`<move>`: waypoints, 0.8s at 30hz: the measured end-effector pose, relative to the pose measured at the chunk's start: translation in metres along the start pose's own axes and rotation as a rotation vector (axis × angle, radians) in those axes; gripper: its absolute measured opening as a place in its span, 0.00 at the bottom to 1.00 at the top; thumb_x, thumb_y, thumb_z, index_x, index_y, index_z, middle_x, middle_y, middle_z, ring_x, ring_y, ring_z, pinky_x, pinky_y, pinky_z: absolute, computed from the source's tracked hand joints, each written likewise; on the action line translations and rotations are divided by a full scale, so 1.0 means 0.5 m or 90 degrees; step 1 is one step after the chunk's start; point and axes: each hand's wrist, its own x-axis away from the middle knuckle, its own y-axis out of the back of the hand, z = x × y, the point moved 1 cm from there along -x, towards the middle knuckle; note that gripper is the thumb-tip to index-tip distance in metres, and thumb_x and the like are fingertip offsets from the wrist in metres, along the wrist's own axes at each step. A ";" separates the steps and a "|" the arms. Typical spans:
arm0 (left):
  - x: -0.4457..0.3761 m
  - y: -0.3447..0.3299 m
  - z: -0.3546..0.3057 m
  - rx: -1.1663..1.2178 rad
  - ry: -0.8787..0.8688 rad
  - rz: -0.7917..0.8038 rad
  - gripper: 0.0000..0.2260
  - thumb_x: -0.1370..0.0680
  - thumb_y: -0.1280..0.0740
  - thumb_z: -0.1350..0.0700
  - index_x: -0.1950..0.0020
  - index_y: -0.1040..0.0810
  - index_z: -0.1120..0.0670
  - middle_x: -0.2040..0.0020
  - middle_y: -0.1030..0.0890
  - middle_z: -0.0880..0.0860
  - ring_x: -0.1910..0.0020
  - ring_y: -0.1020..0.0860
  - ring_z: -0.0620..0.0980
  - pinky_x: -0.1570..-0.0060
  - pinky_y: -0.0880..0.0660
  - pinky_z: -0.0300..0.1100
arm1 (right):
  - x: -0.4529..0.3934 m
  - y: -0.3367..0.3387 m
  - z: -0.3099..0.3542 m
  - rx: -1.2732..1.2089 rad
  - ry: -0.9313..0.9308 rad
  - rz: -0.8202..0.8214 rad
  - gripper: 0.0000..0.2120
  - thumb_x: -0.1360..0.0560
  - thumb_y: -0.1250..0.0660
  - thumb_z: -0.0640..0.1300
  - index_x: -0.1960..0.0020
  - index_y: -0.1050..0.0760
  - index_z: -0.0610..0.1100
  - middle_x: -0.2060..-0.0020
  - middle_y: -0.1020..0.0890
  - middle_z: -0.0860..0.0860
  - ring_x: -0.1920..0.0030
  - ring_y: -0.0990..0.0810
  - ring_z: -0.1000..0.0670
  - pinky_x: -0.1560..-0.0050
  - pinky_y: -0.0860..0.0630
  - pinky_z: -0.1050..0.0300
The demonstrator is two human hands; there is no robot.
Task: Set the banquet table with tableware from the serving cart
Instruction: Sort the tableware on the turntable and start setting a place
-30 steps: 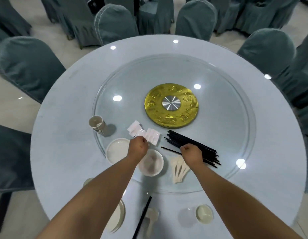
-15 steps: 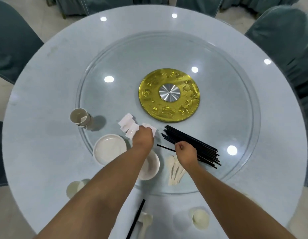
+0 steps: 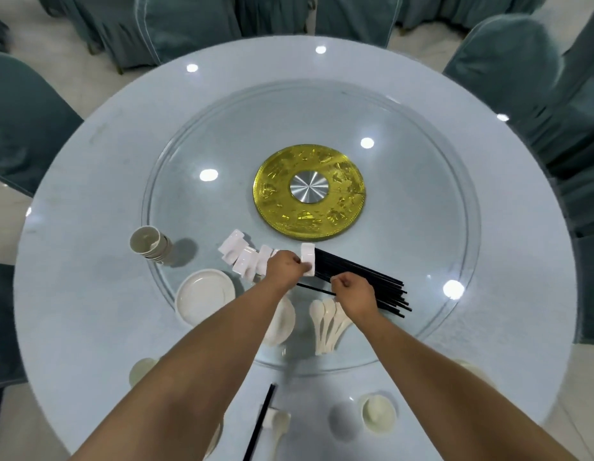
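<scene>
My left hand (image 3: 284,270) pinches one white chopstick rest (image 3: 307,260), lifted just right of the row of white rests (image 3: 242,257) on the glass turntable (image 3: 422,227). My right hand (image 3: 352,292) grips a black chopstick (image 3: 310,288) that sticks out to the left, beside the pile of black chopsticks (image 3: 365,281). White spoons (image 3: 327,319) lie just below my right hand. A stack of white plates (image 3: 204,296) and a white bowl (image 3: 282,322), partly hidden by my left forearm, sit on the turntable's near side.
A stack of cups (image 3: 149,242) stands on the turntable's left rim. A gold disc (image 3: 310,191) marks the centre. At the near table edge lie a black chopstick (image 3: 259,424), a spoon (image 3: 279,427) and a small cup (image 3: 377,414). Covered chairs (image 3: 185,24) ring the table.
My left hand has picked one white rest out of the row and carried it right, above the chopsticks. My right hand stays closed on a chopstick. The view has shifted.
</scene>
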 end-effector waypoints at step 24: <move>0.156 -0.427 -0.261 -0.147 -0.199 0.188 0.09 0.23 0.31 0.54 0.46 0.18 0.56 0.50 0.19 0.52 0.48 0.21 0.51 0.51 0.27 0.37 | 0.113 0.435 -0.380 -0.273 -0.192 -0.325 0.02 0.25 0.35 0.42 0.53 0.26 0.44 0.58 0.18 0.48 0.70 0.16 0.53 0.73 0.23 0.61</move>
